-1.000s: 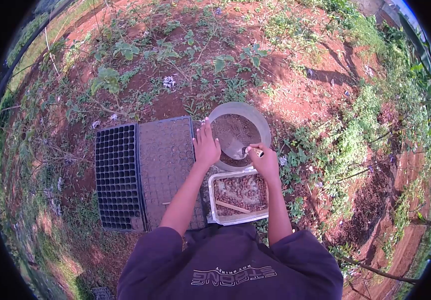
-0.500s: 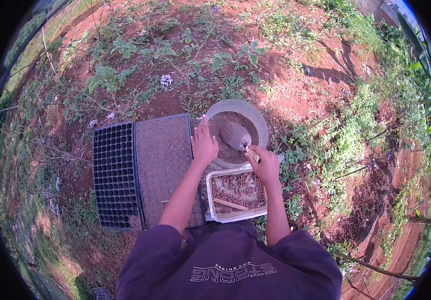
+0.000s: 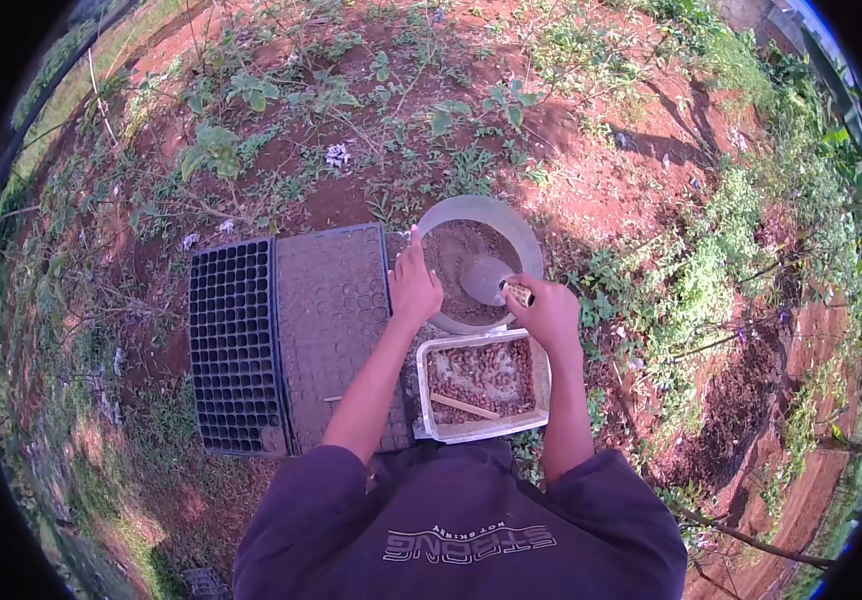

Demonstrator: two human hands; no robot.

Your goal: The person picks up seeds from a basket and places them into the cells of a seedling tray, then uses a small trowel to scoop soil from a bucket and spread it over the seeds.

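In the head view, a round pale basin (image 3: 526, 235) holds loose brown soil (image 3: 451, 245). My right hand (image 3: 548, 312) is closed around the patterned handle of a hand trowel (image 3: 486, 280), whose wide blade rests in the soil at the basin's right side. My left hand (image 3: 416, 288) lies at the basin's left rim, fingers stretched out and pointing away from me. Just left of that hand is a soil-filled seedling tray (image 3: 326, 290) with small round dents over its surface. Below the basin stands a white rectangular container (image 3: 481, 432) of reddish-brown seeds or grains.
A black cell tray (image 3: 231, 345) with mostly unfilled cells adjoins the filled tray. A flat wooden stick (image 3: 464, 405) lies across the seeds. Red earth, weeds and a fallen pale flower (image 3: 337, 155) surround the trays; broad-leaved plants (image 3: 856, 165) grow at far right.
My right hand and the trowel have shifted right and turned, with the blade now nearer the basin's right side. My left hand stays at the rim. The view has shifted slightly.
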